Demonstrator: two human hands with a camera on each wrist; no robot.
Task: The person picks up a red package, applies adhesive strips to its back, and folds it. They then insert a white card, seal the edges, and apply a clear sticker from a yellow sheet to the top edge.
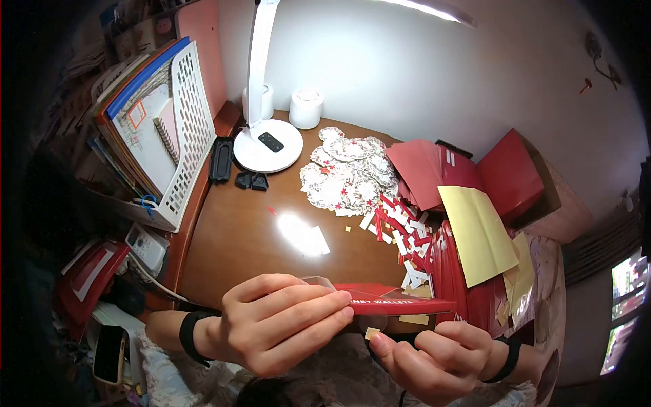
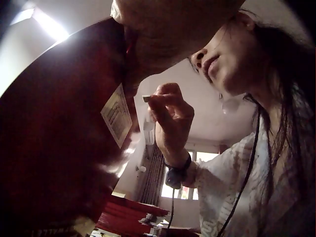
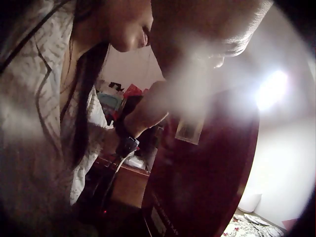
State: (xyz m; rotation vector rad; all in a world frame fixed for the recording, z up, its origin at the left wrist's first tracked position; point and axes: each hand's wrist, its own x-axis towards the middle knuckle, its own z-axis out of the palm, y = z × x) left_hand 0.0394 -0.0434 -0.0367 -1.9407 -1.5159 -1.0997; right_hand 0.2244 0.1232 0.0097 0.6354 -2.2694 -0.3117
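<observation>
In the head view my left hand (image 1: pixel 278 325) grips a flat red box (image 1: pixel 400 305) by its left end, over the front edge of the desk. White lettering on its edge includes the word "WALLETS". Clear plastic shows around the box. Just below it, my right hand (image 1: pixel 437 363) pinches a small yellowish square (image 1: pixel 371 333) between thumb and fingertip. The left wrist view shows that square piece (image 2: pixel 146 98) held up close to the box's dark red face (image 2: pixel 54 123). A pale rectangular patch (image 3: pixel 189 130) is on that face in the right wrist view.
Round patterned cutouts (image 1: pixel 349 169) lie heaped at the back. Red and white strips (image 1: pixel 407 241) are scattered right of centre, beside stacked red packets (image 1: pixel 451 271) and a yellow sheet (image 1: pixel 478 234). A white lamp (image 1: pixel 268 146) stands at back left, near a white file rack (image 1: pixel 190 136).
</observation>
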